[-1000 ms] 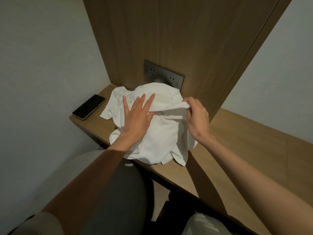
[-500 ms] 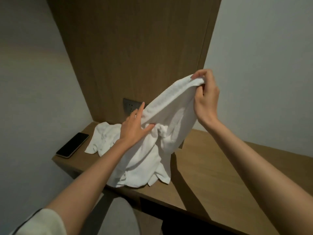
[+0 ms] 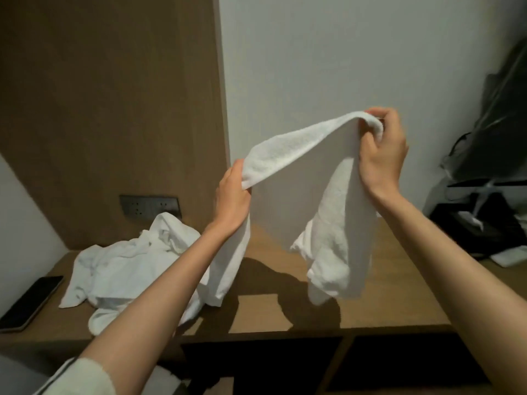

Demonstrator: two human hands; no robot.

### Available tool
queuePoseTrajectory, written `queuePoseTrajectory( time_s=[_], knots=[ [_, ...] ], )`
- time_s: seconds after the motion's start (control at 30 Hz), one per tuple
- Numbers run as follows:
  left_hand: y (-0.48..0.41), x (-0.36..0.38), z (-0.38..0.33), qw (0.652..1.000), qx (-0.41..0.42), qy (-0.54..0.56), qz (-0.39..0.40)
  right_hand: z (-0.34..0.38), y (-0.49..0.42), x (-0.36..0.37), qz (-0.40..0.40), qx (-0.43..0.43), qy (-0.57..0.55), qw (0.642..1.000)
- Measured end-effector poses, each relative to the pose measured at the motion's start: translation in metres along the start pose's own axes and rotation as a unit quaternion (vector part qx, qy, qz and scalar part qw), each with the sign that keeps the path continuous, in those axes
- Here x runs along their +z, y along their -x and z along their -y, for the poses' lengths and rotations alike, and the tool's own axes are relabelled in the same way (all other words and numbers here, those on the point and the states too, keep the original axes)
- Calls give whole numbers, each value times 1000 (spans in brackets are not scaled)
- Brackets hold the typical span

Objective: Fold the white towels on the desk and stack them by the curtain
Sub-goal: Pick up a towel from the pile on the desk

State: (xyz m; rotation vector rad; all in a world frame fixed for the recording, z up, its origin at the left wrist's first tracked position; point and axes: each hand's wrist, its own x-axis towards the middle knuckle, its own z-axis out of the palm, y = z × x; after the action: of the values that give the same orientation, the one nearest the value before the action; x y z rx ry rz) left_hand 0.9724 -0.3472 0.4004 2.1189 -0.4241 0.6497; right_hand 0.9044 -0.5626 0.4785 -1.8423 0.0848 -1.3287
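- Holding a white terry-cloth towel point(image 3: 296, 151) aloft over the brown wooden desk point(image 3: 393, 295), its loose ends hanging down.
- Left hand point(image 3: 232, 202) grips the towel's upper edge at the left, fingers curled round the cloth.
- Right hand point(image 3: 382, 155) pinches the bunched right corner, held higher.
- Crumpled heap of white towels point(image 3: 122, 266) lies on the desk at left, below the grey socket plate point(image 3: 149, 208).
- Flat black phone point(image 3: 28, 300) lies at the desk's left edge, near the heap.

Wooden tabletop point(image 3: 393, 303), loaded at both ends.
Crumpled white towels point(image 3: 125, 269) are heaped on the left, a dark phone point(image 3: 28, 300) lies flat just beside them at the edge, and dark clutter point(image 3: 479, 226) sits far right, well apart.
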Motion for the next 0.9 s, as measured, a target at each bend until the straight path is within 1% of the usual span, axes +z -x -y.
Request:
queuePoseTrajectory(
  time_s=[0.1,0.17,0.27,0.37,0.43,0.47,0.6,0.63,0.7,0.77,0.8,0.83,0.9],
  knots=[
    [7,19,-20,996,54,7,64,-32,-3,-43,7,39,72,997],
    [13,28,-27,990,78,-18,115,-53,-1,-69,32,45,105,993],
    [24,38,-30,983,99,-71,135,-87,3,-107,73,26,170,982],
    [33,46,-29,981,70,-110,144,-120,6,-141,81,12,221,972],
    [41,51,-29,983,33,-122,132,-141,8,-164,91,13,256,962],
    [47,54,-30,984,16,-134,120,-152,9,-176,109,8,275,955],
    [73,76,-52,977,-9,-195,86,-191,20,-219,232,-21,365,901],
    [79,82,-60,977,-17,-201,72,-200,24,-229,249,-12,382,890],
    [89,89,-76,975,-25,-219,35,-216,30,-249,272,33,392,878],
    [101,90,-88,969,-20,-247,-3,-227,31,-268,280,71,376,880],
    [109,89,-93,965,-20,-261,-23,-230,30,-277,273,74,362,888],
    [116,89,-99,961,-24,-272,-44,-231,28,-283,256,70,346,900],
    [128,90,-112,952,-41,-287,-97,-226,22,-288,186,76,287,937]
  ],
)
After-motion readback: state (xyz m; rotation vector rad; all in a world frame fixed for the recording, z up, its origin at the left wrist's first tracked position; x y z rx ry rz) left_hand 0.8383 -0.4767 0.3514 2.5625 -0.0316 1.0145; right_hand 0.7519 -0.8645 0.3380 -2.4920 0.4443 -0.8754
